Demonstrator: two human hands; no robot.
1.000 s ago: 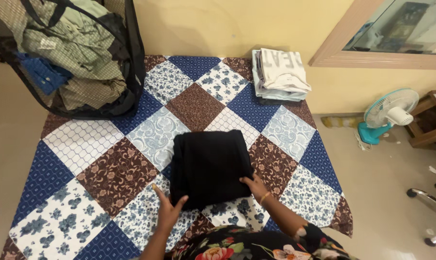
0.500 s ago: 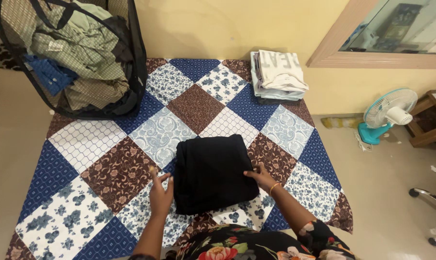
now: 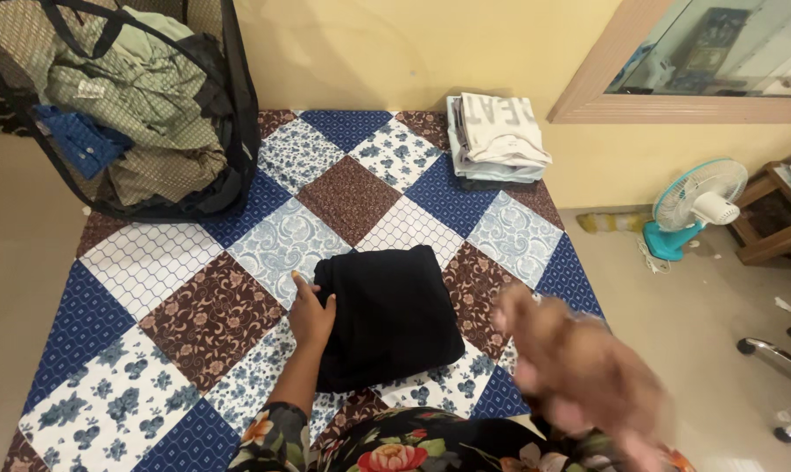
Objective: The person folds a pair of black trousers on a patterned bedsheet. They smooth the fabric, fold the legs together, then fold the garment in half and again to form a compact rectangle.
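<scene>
A folded black garment (image 3: pixel 391 315) lies in the middle of a patchwork quilt (image 3: pixel 168 288) of blue, brown and white squares. My left hand (image 3: pixel 312 312) rests flat against the garment's left edge, fingers together and pointing away from me. My right hand (image 3: pixel 579 367) is lifted off the quilt to the right of the garment, close to the camera and badly blurred; nothing shows in it. A stack of folded pale clothes (image 3: pixel 498 138) sits at the quilt's far right corner.
A black mesh laundry basket (image 3: pixel 238 105) full of green, checked and blue clothes stands at the far left corner. On the floor to the right are a small teal fan (image 3: pixel 697 210), a wooden stool (image 3: pixel 767 223) and a chair's wheeled base (image 3: pixel 784 367). A yellow wall runs behind.
My right hand left the garment's right edge and rose toward the camera. My left hand slid up along the garment's left side. The garment stayed in place.
</scene>
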